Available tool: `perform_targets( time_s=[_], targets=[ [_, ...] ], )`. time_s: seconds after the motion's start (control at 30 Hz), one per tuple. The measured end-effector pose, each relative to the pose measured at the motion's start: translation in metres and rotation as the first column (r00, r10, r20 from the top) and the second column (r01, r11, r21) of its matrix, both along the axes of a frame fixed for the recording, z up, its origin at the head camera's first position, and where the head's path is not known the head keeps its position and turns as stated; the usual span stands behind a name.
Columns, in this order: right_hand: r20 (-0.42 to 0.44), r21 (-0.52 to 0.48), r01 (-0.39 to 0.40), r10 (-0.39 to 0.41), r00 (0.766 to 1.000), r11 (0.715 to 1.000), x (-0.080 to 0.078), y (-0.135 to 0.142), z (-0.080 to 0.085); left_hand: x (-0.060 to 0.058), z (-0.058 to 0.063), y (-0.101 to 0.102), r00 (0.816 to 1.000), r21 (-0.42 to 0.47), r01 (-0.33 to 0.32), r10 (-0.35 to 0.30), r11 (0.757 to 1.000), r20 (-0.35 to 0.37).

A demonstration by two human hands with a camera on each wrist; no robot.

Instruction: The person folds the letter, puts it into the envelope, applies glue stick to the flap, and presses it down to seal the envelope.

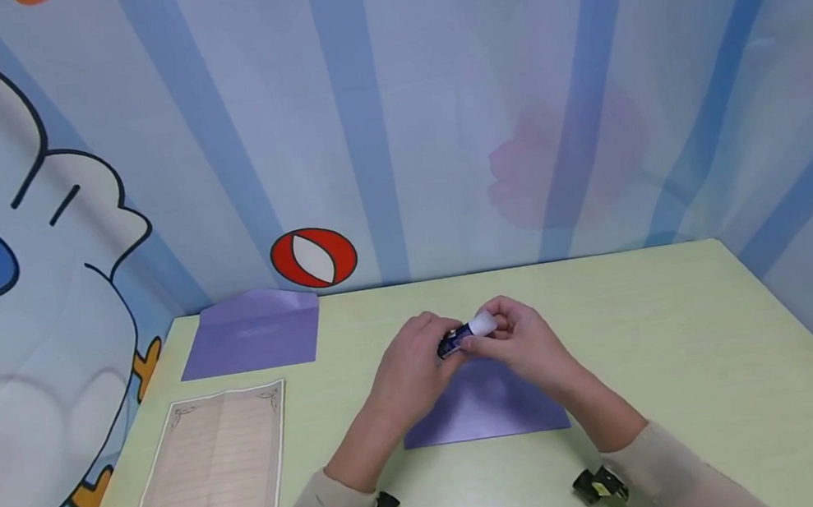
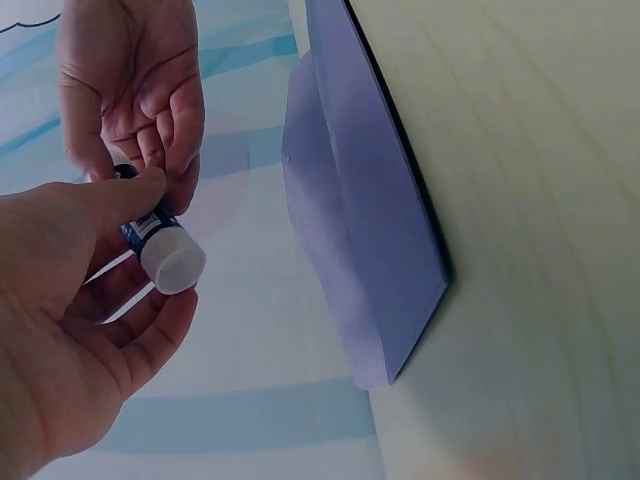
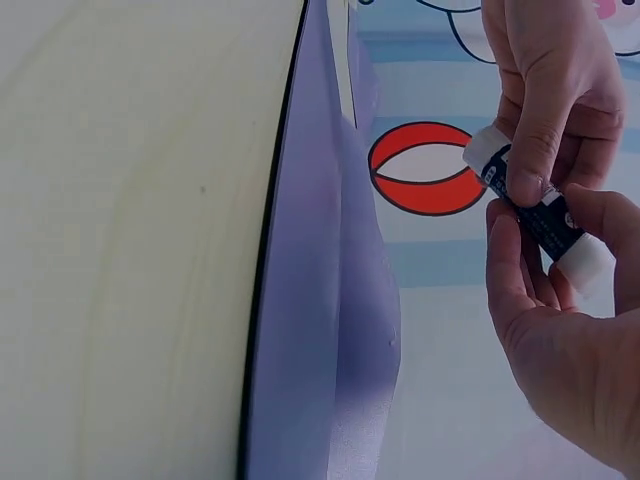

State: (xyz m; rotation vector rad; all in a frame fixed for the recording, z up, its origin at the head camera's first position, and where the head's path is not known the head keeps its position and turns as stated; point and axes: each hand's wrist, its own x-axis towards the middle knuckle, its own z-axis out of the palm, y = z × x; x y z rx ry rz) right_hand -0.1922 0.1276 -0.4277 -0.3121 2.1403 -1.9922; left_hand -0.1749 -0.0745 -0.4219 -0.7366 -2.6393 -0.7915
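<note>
Both hands hold a glue stick with a dark blue label and whitish ends, above the table. The left hand grips its body, the thumb pressed on the label in the right wrist view. At the other end, the right hand pinches it near the white cap, thumb and curled fingers around it. Beneath the hands lies a purple envelope; its flap stands raised in the left wrist view. The hands partly hide the envelope's far side in the head view.
Another purple envelope with its flap up lies at the table's back left. A creased, lined sheet of letter paper with a decorated border is in front of it. The pale yellow table meets a printed cartoon backdrop.
</note>
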Motion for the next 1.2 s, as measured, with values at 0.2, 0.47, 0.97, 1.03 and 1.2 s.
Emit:
perform_targets(
  time_s=[0.2, 0.47, 0.97, 1.03, 1.2],
  targets=[
    [0.002, 0.017, -0.019, 0.019, 1.0, 1.0, 0.0, 0.005, 0.001, -0.001, 0.001, -0.003, 0.999, -0.071, -0.023, 0.021, 0.997, -0.03],
    [-0.041, 0.174, 0.008, -0.001, 0.999, 0.985, -0.001, 0.011, 0.002, -0.001, 0.003, -0.006, 0.996, -0.139, -0.028, 0.016, 0.99, -0.087],
    [-0.135, 0.18, -0.047, 0.072, 0.988, 0.983, -0.003, 0.015, 0.001, -0.001, 0.004, -0.009, 0.998, -0.195, -0.039, 0.027, 0.98, -0.062],
    [-0.133, 0.164, -0.066, 0.088, 0.987, 0.984, -0.003, 0.016, 0.001, -0.001, 0.003, -0.009, 0.998, -0.203, -0.044, 0.033, 0.978, -0.058],
    [-0.09, 0.174, -0.068, 0.085, 0.992, 0.982, -0.003, 0.017, 0.002, -0.002, 0.002, -0.01, 0.997, -0.212, -0.049, 0.034, 0.976, -0.073]
  ],
)
